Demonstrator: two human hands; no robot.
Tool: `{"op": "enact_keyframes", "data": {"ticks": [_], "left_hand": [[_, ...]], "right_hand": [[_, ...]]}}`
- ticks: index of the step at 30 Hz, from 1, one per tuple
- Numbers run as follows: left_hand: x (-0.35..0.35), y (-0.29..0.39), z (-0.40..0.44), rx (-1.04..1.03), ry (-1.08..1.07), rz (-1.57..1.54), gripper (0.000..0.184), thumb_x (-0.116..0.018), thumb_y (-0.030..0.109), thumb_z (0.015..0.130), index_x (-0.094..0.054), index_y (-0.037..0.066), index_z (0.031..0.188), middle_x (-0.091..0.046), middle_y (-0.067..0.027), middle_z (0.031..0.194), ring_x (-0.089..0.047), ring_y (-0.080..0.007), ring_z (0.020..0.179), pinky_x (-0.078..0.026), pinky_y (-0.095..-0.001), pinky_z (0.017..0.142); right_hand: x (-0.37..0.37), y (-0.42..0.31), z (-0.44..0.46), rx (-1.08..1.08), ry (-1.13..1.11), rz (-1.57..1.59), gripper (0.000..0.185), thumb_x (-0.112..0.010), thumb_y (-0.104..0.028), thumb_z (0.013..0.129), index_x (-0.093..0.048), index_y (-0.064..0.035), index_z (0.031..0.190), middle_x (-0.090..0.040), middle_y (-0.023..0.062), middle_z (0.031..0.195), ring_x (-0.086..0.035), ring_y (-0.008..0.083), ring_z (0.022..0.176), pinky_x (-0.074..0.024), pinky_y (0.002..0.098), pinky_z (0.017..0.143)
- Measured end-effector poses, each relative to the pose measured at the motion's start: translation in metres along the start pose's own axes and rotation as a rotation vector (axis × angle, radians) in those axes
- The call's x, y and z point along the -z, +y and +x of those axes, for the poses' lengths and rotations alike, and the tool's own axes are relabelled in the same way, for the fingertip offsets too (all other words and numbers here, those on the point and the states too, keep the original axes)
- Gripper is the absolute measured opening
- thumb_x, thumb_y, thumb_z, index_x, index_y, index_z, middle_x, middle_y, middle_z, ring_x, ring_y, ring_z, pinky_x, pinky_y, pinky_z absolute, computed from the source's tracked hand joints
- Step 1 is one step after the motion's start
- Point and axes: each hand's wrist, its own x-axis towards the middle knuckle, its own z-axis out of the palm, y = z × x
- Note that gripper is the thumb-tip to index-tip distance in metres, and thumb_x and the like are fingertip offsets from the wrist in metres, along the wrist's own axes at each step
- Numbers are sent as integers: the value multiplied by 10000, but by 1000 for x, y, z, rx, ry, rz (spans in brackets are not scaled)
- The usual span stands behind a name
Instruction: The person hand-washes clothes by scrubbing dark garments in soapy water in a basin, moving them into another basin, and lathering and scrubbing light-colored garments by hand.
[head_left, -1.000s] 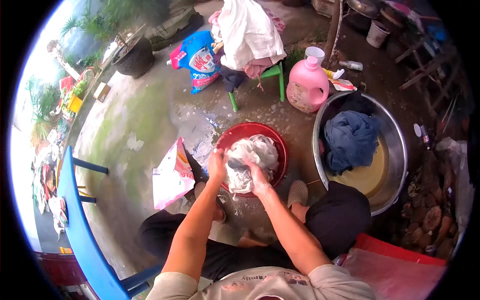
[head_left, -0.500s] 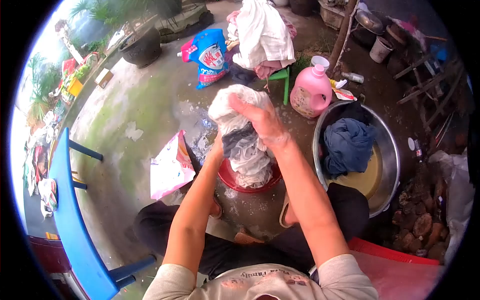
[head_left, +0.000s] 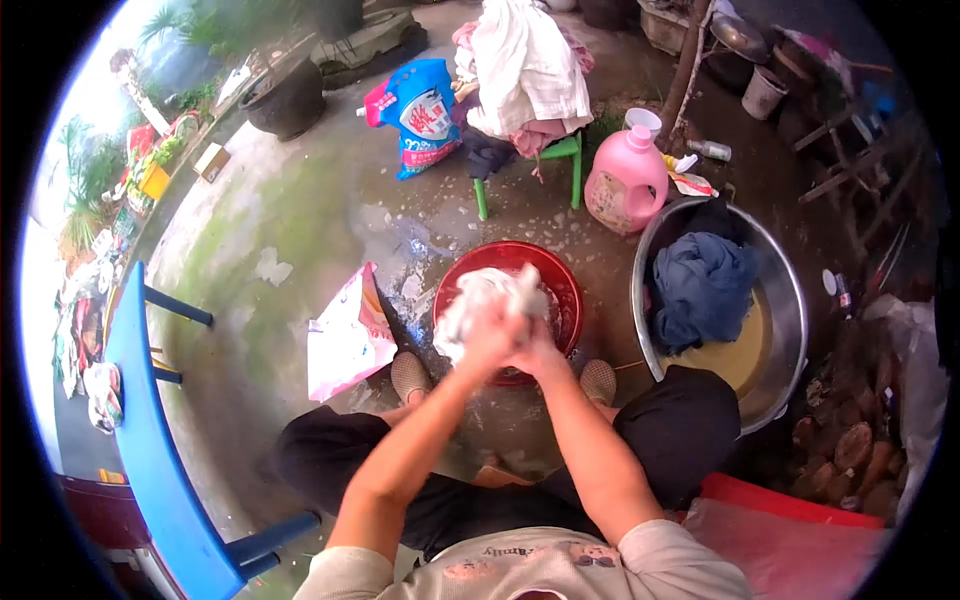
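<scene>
Between my feet on the wet ground stands a red basin (head_left: 571, 300). A wet white cloth (head_left: 467, 311) is bunched inside it and over its near left rim. My left hand (head_left: 492, 338) and my right hand (head_left: 535, 345) are close together over the near part of the basin, both against the cloth. The left hand is smeared by motion, and its fingers are hard to make out. The right hand is closed on the cloth, its fingertips partly hidden by the cloth and the left hand.
At right, a metal tub (head_left: 797, 340) holds dark blue clothing (head_left: 705, 285) and murky water. A pink jug (head_left: 625, 180), a blue detergent bag (head_left: 425, 115) and a green stool (head_left: 577, 170) piled with clothes stand ahead. At left are a pink-white packet (head_left: 350, 338) and blue bench (head_left: 160, 430).
Half a second ago both hands held the cloth raised above the basin. Now the hands and cloth are lower, down at the basin, and more of the red rim shows.
</scene>
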Motion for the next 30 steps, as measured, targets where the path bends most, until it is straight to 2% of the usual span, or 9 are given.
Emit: {"op": "enact_keyframes", "data": {"ticks": [3, 6, 8, 10, 13, 16, 21, 28, 30], "left_hand": [[-43, 34, -56, -333, -58, 439, 313, -601, 309, 726, -524, 14, 800, -546, -217, 780, -508, -420, 792, -387, -496, 796], [-32, -19, -28, -455, 24, 681, 378, -620, 378, 787, -619, 23, 913, -617, -222, 845, -552, -426, 828, -395, -517, 824], [1, -40, 18, -264, 332, 1038, 348, -569, 337, 858, -645, 14, 964, -650, -205, 891, -584, -392, 845, -429, -498, 818], [50, -45, 60, 152, 191, 869, 318, -519, 291, 909, -636, -3, 942, -665, -161, 886, -611, -293, 820, -466, -415, 774], [86, -58, 59, 23, 225, 198, 329, -491, 308, 935, -618, 4, 925, -639, -55, 868, -586, -154, 897, -452, -289, 763], [69, -68, 23, 247, 97, -586, 617, -438, 525, 928, -449, 66, 1340, -555, -113, 1281, -530, -256, 1169, -388, -433, 1018], [51, -30, 16, 304, -115, -1260, 492, -476, 294, 961, -407, 34, 1372, -521, -103, 1324, -489, -261, 1211, -390, -418, 1033], [130, 35, 39, 177, 199, -232, 252, -655, 304, 866, -651, 120, 1038, -670, 3, 990, -600, -117, 933, -436, -321, 798], [112, 60, 31, 148, 190, -310, 251, -655, 300, 865, -653, 131, 1050, -674, 18, 977, -602, -129, 942, -437, -365, 822]], "right_hand": [[32, 23, 21, 328, -698, 7, 382, -511, -429, 881, -385, -176, 1138, -433, 81, 1131, -443, 280, 1047, -440, 510, 820], [36, 30, 32, 409, -1112, 32, 354, -388, -439, 938, -569, -134, 920, -596, 52, 890, -573, 216, 852, -475, 405, 797], [86, 67, 115, 399, -222, 151, 467, -397, -322, 938, -456, -84, 1336, -485, 129, 1336, -522, 243, 1158, -446, 397, 975], [31, 36, 61, 425, -299, -49, 439, -384, -287, 941, -498, -20, 1271, -572, 150, 1209, -592, 260, 1059, -498, 386, 919], [-33, 7, -2, 248, -432, 110, 429, -380, -255, 947, -519, 30, 1235, -627, 165, 1129, -630, 266, 1010, -522, 387, 896], [-57, -4, -19, 250, -498, 144, 428, -420, -291, 952, -525, 9, 1238, -619, 143, 1154, -628, 240, 1013, -522, 382, 889], [-78, -30, -44, 204, -256, 61, 448, -541, -341, 927, -529, -18, 1236, -620, 125, 1141, -629, 225, 990, -527, 376, 869], [-4, -34, 27, 841, 480, -1305, 792, -692, -403, 794, -351, -19, 1397, -576, 181, 1207, -568, 271, 1092, -493, 393, 862], [-7, -23, 22, 589, 267, -963, 946, -683, -514, 784, -170, -127, 1479, -342, 202, 1434, -392, 378, 1278, -410, 587, 911]]}}
